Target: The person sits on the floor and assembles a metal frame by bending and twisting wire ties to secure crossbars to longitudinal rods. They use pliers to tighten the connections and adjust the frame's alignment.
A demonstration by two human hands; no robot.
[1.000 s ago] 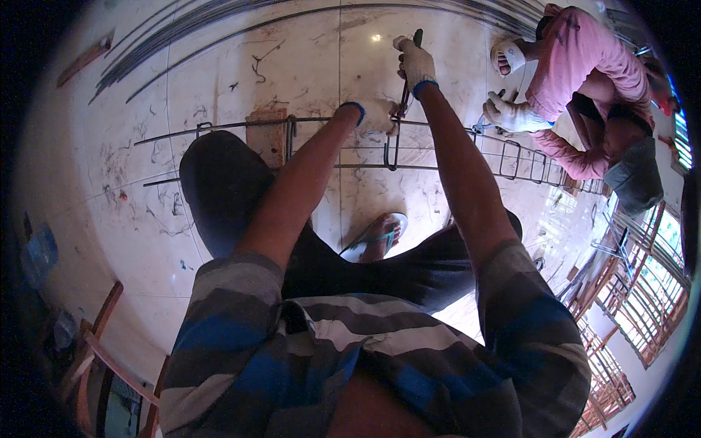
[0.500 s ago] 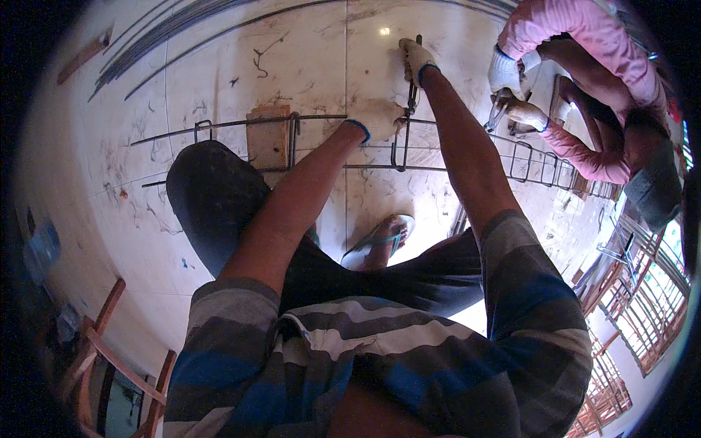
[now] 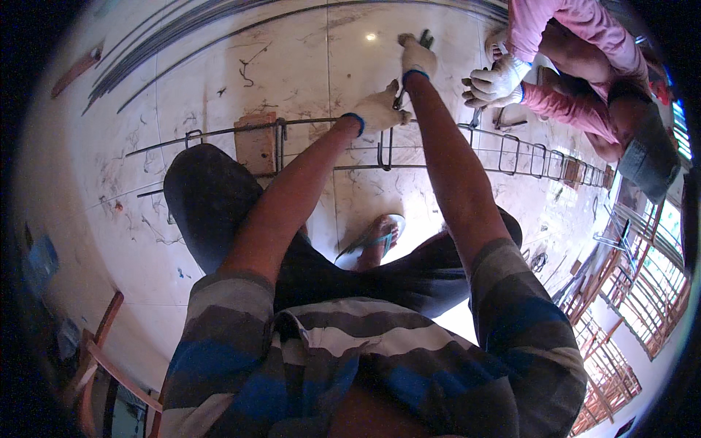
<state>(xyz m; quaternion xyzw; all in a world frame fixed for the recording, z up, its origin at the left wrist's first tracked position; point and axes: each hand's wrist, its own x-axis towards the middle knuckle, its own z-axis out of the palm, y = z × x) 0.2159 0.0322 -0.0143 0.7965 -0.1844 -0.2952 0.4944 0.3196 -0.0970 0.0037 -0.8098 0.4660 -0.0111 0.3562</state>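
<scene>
A steel rebar cage (image 3: 321, 168), made of long bars with rectangular stirrups, lies across the floor ahead of me. My left hand (image 3: 376, 113), in a white knit glove with a blue cuff, is over the far bar by a stirrup (image 3: 384, 150). Its fingers are spread, one pointing away from me. My right hand (image 3: 418, 60), gloved the same way, is wrapped round dark-handled pliers (image 3: 426, 38) just beyond the cage. Their lower end reaches down beside my left fingertips. Any tie wire there is too small to make out.
A wooden board (image 3: 255, 139) lies under the cage at left. Loose rebar (image 3: 175, 45) runs along the far floor. At right, a co-worker in pink sleeves (image 3: 558, 102) bends over the cage with gloved hands (image 3: 496, 82). A wooden frame (image 3: 102, 358) stands at lower left.
My left fingers, earlier closed at the bar, have spread apart. The pliers have tilted, their lower end now nearer my left fingers. The co-worker's hands have lifted and shifted left.
</scene>
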